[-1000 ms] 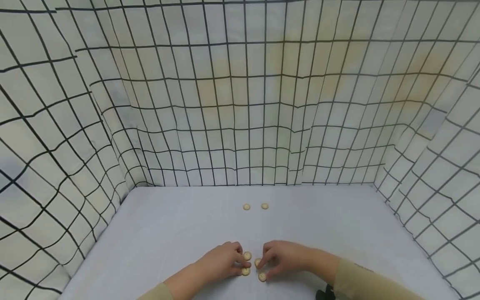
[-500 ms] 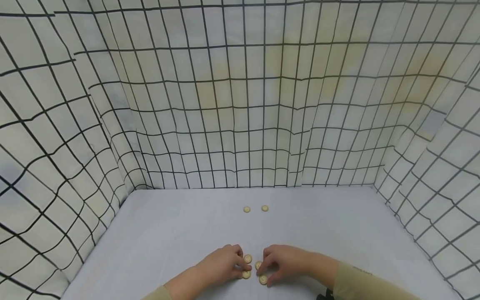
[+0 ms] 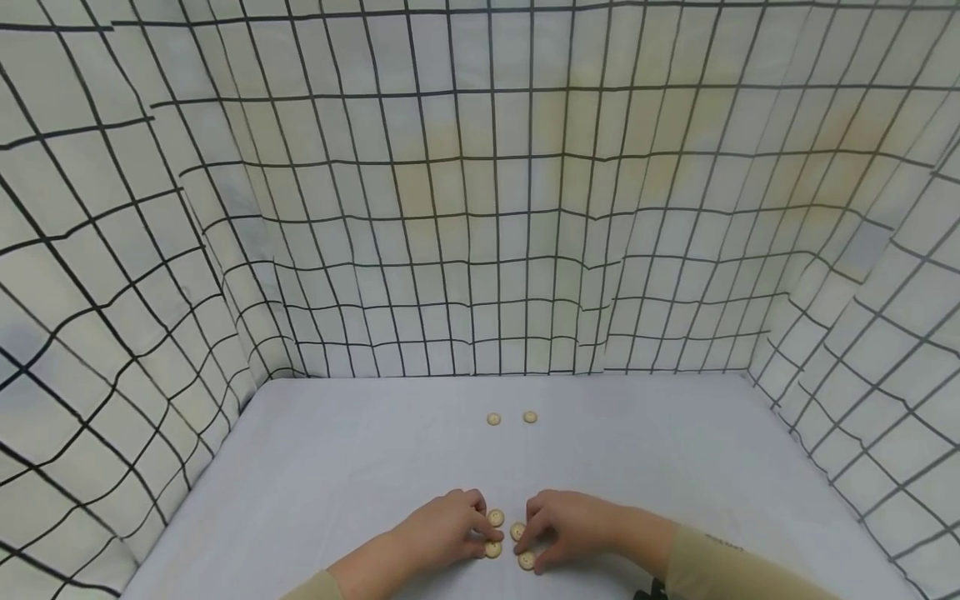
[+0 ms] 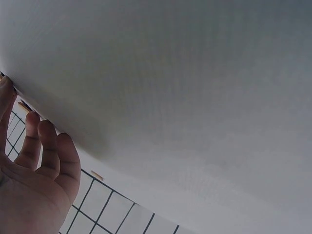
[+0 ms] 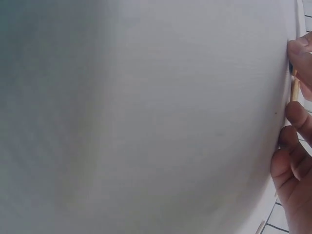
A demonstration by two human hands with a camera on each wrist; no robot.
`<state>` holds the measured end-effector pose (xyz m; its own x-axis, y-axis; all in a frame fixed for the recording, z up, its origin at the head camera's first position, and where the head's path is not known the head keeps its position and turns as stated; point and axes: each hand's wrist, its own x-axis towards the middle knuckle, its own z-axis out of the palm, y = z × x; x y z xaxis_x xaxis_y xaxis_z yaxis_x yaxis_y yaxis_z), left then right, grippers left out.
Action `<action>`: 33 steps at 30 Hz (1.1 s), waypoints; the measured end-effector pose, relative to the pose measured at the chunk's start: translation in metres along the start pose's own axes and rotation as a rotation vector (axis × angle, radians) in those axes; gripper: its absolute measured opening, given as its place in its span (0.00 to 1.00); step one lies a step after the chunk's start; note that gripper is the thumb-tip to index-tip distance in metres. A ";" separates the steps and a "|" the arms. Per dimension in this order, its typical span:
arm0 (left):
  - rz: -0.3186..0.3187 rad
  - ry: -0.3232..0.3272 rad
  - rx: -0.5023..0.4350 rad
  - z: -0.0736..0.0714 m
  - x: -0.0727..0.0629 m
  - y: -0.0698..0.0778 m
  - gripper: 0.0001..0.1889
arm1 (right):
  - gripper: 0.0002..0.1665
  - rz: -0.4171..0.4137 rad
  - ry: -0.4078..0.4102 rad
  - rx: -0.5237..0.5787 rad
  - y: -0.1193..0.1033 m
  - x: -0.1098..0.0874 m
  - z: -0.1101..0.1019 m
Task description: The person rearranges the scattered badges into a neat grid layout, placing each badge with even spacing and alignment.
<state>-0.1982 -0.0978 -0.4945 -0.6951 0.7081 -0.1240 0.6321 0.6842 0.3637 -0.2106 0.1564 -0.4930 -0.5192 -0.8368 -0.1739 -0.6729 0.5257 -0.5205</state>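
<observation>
Two round, cream-coloured buttons lie by each hand on the white tabletop in the head view. My left hand (image 3: 446, 529) pinches the nearer left button (image 3: 492, 549) between thumb and index finger; a farther button (image 3: 496, 517) lies just beyond its fingertips. My right hand (image 3: 566, 529) has thumb and index finger at the edges of the nearer right button (image 3: 527, 561). Another button (image 3: 517, 531) sits just past that index finger. In the left wrist view the fingers (image 4: 68, 158) are curled near the surface; the right wrist view shows curled fingers (image 5: 285, 163) similarly low.
Two more buttons, one on the left (image 3: 493, 419) and one on the right (image 3: 530, 417), lie farther back on the white table (image 3: 360, 433). White walls with a black grid (image 3: 480, 250) enclose the table at the back and both sides. A dark object (image 3: 651, 592) shows beneath the right sleeve.
My right index finger has shifted slightly toward me, from the farther right button to the edge of the nearer one. The left hand has stayed put, and the head view has tilted a little.
</observation>
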 end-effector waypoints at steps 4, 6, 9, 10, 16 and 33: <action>0.015 0.009 0.005 0.000 0.001 0.001 0.13 | 0.16 0.019 -0.010 0.011 0.001 0.000 0.000; 0.020 0.012 0.005 -0.001 0.001 0.001 0.13 | 0.16 0.019 -0.007 0.009 0.002 0.001 0.000; 0.018 0.012 0.006 -0.001 0.001 0.001 0.13 | 0.16 0.006 0.000 0.021 0.003 0.001 0.000; 0.015 0.010 0.008 -0.001 0.000 0.001 0.13 | 0.16 -0.008 0.005 0.015 0.003 0.001 0.000; 0.020 0.015 0.016 0.000 0.000 0.001 0.13 | 0.17 -0.038 0.016 -0.006 0.006 0.002 0.003; 0.013 0.013 0.015 0.003 0.000 -0.003 0.14 | 0.15 0.016 -0.004 0.027 0.003 0.004 0.002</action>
<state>-0.1989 -0.0992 -0.4984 -0.6908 0.7150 -0.1072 0.6464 0.6772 0.3515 -0.2136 0.1547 -0.4973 -0.5273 -0.8292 -0.1856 -0.6502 0.5344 -0.5400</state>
